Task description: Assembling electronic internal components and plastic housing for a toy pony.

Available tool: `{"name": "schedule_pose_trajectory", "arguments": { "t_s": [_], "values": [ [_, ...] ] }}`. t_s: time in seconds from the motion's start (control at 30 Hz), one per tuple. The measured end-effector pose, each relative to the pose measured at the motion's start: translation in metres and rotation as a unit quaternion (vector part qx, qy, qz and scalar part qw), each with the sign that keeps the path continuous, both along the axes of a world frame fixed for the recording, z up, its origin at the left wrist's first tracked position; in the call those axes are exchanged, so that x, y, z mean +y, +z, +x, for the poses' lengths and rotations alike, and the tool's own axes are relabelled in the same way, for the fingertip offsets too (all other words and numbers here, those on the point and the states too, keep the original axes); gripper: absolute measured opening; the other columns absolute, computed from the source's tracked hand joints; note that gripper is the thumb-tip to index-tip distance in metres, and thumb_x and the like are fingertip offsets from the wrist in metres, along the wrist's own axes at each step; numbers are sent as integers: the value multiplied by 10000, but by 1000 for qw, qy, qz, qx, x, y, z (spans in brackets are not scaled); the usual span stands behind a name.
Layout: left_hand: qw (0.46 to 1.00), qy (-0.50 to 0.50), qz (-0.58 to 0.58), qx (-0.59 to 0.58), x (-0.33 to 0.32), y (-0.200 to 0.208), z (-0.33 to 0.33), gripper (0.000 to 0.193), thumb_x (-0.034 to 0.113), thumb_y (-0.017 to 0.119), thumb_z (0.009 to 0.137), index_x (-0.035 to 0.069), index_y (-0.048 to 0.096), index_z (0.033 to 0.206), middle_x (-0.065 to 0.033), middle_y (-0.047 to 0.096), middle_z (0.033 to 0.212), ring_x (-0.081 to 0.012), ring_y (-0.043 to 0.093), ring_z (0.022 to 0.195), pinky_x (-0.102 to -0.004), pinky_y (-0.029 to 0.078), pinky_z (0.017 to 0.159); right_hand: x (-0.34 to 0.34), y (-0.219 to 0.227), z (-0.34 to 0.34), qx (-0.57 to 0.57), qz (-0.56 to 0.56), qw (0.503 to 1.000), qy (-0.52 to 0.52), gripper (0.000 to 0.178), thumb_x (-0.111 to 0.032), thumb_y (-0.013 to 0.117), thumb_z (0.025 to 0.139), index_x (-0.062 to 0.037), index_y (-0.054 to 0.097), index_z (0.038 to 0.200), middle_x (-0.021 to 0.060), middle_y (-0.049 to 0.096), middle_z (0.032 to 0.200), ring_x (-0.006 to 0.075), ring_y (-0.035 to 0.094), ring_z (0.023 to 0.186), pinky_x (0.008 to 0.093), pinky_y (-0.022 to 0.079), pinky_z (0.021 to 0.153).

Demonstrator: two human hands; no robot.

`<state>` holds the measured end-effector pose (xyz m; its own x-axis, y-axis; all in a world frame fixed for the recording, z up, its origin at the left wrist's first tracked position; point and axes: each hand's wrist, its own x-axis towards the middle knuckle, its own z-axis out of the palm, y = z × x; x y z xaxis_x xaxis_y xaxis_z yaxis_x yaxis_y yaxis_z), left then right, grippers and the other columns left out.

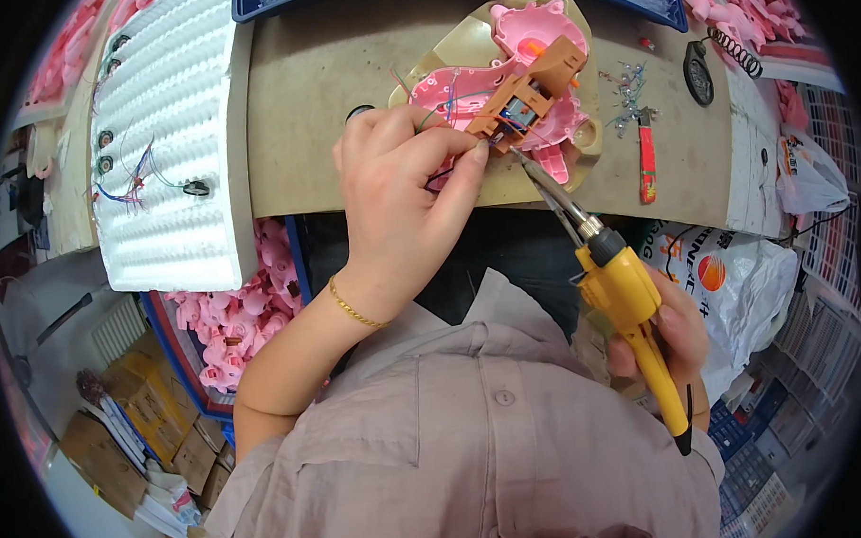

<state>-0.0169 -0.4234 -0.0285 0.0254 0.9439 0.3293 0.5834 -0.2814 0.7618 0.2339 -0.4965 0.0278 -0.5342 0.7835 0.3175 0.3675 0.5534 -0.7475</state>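
My left hand (399,170) is closed in a pinch at the near edge of an orange-brown plastic housing (538,87). A dark thin wire (437,181) loops out beneath its fingers; the fingertips partly hide what they grip. My right hand (674,322) is wrapped round a yellow soldering gun (621,291), whose metal tip reaches the housing's near side, close to my left thumb. Inside the housing sits a small bluish part. Under it lies an open pink plastic toy shell (536,28) with thin coloured wires, resting in a beige holder (583,155).
A red-handled tool (647,157) lies right of the holder, near a cluster of small wired parts (625,96). White ridged foam (175,145) with wired parts stands at left, above a crate of pink pieces (243,323). Blue trays (649,10) line the back; a plastic bag (734,277) hangs at right.
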Motion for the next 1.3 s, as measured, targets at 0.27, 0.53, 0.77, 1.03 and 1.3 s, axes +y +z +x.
{"name": "schedule_pose_trajectory", "arguments": {
  "t_s": [0.27,0.53,0.77,1.03,1.3],
  "values": [
    [1000,4,17,24,-1,0,2,83,175,684,751,104,650,726,-23,553,787,-243,480,843,-360,334,773,13,-6,-14,18,32,999,5,551,-96,699,777,41,431,1240,266,611,1024,321,660,798,320,525,636],
    [999,2,7,40,-1,1,2,83,176,686,746,104,647,731,-31,553,798,-250,482,854,-365,336,774,16,14,-16,-33,-190,980,-48,535,-162,539,785,33,466,1277,122,660,871,262,659,704,275,489,671],
    [999,5,13,46,0,1,3,88,171,689,734,100,637,731,-36,561,823,-255,485,856,-368,337,772,16,13,-13,-82,-212,974,-5,534,-132,578,776,31,470,1272,127,663,864,286,653,698,306,500,654],
    [999,3,1,49,0,5,4,88,167,682,732,95,631,731,-38,559,822,-260,488,864,-373,339,779,16,-9,-17,6,140,990,-17,532,-91,709,737,42,486,1201,207,636,953,315,634,684,355,498,579],
    [999,1,-16,51,0,7,4,97,154,668,775,70,635,740,-51,538,764,-239,461,850,-341,337,790,8,4,-3,-101,-200,975,-12,510,-220,597,822,41,482,1244,177,652,952,282,654,748,314,496,669]
  ]
}}
